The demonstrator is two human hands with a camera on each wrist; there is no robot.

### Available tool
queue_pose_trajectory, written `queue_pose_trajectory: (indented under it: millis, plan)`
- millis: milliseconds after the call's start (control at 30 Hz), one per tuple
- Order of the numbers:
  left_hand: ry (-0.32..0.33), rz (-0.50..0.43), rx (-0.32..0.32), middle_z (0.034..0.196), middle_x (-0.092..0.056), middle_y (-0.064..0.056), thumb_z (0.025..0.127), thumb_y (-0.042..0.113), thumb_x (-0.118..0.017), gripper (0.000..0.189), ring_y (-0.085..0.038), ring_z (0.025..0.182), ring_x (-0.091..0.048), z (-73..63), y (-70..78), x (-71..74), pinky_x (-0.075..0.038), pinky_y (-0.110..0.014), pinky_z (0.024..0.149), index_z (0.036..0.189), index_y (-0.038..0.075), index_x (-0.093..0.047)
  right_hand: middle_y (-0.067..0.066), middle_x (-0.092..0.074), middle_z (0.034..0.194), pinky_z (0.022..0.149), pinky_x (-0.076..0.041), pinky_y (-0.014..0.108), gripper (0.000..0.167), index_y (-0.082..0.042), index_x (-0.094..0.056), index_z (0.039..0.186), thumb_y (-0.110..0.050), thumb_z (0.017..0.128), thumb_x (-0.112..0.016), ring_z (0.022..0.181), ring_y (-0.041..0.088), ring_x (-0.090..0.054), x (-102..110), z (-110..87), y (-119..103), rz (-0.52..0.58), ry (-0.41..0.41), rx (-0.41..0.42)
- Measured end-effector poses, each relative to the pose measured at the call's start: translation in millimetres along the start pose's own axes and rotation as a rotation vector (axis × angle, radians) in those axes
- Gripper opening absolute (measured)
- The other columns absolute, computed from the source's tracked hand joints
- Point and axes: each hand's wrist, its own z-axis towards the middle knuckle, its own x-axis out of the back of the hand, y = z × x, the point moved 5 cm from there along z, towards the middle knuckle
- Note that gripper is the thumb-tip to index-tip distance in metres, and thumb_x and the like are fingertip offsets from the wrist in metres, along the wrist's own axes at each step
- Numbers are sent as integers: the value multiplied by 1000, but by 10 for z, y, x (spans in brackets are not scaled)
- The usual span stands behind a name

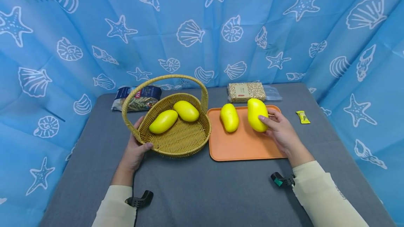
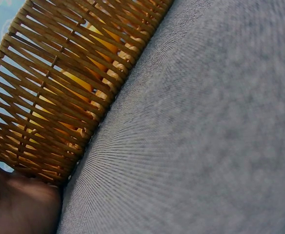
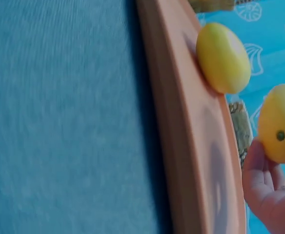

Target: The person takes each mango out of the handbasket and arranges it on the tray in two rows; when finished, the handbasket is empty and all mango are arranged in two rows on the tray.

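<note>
My right hand (image 1: 281, 130) grips a yellow mango (image 1: 257, 115) above the orange tray (image 1: 240, 148); the right wrist view shows this mango (image 3: 280, 122) held up off the tray, its stem end facing the camera. A second mango (image 1: 229, 117) lies on the tray's left part. To the left, a wicker basket (image 1: 186, 139) with a tall arched handle stands on the table, and two mangoes (image 1: 163, 122) lie inside it. My left hand (image 1: 137, 151) holds the basket's left side, thumb over the rim. In the left wrist view the woven wall (image 2: 59, 83) hides most of the fingers.
Behind the basket lies a dark blue pasta bag (image 1: 137, 98). A clear pack of pale grains or beans (image 1: 247, 92) sits behind the tray. One small yellow wrapped sweet (image 1: 303, 117) is to the tray's right. A blue shell-patterned curtain (image 1: 202, 27) encloses the grey table (image 1: 202, 192).
</note>
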Motion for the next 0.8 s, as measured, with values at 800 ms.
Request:
queue_pose_trajectory:
  millis: [800]
  plan:
    - [0,6,3,176,-20,-18,98,-17,-68,100,-27,147,-41,-3,17,-14,-49,-33,110,176,15,-13,26,-44,154,85,-57,32,84,1,-35,166,-50,108,-67,118,32,-54,122,324,60,-318,82,-163]
